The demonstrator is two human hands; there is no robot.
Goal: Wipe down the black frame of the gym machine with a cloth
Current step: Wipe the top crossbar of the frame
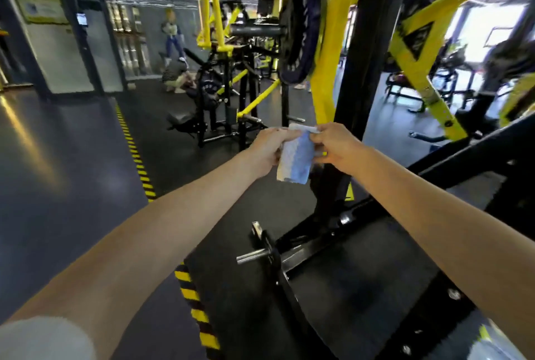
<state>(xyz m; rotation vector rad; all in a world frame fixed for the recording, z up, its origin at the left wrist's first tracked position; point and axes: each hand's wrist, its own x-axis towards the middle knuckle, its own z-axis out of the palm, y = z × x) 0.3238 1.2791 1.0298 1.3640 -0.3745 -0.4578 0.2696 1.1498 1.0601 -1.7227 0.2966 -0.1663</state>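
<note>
Left hand [268,151] and right hand [339,145] on blue-white cloth [298,160] before black frame [365,41]

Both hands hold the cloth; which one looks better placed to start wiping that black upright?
Probably the right hand: it pinches the cloth just in front of the black upright, while the left hand grips the cloth's other side, farther from it.

Cloth [296,156] between hands, before frame upright [367,49]; weight plate [299,26] left
</note>
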